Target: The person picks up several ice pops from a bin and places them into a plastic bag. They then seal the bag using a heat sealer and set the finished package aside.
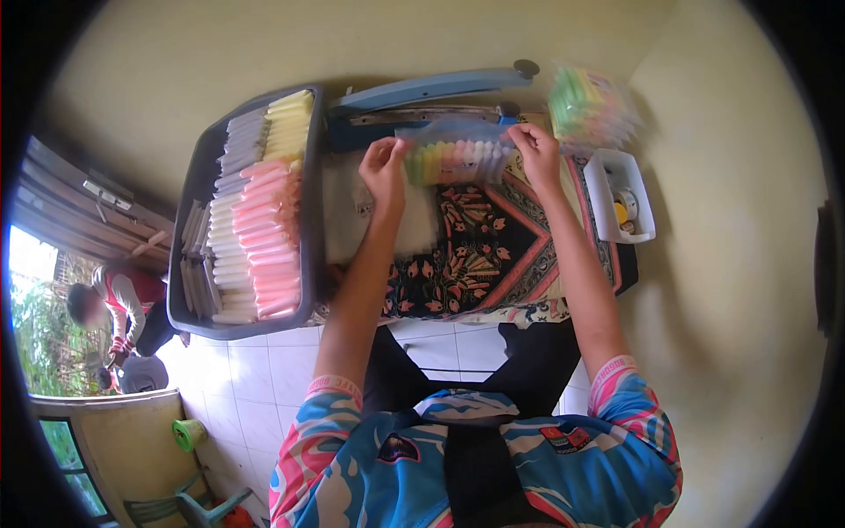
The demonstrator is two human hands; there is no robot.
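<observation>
I'm sitting at a low table (528,310) draped in a dark patterned cloth (475,255), with white floor tiles showing below its near edge. Taking up the left side is a big dark tray (201,176), and it's lying packed with rows of long ice sticks (264,238): pale yellow at the far end, white and grey along the left, pink down the right. Across the far edge of the table a blue heat sealer (422,90) is stretching left to right. Far right, a bundle of mixed-colour sticks in clear wrap (588,106) is resting by the wall, and a small white tub (616,167) is standing just near of it. Right in front of the sealer I'm holding up a clear bag of coloured sticks (453,158), green through yellow to pink. My left hand (384,172) is pinching the bag's left end, fingers closed on the plastic. My right hand (535,154) is gripping the right end, likewise closed on it.
</observation>
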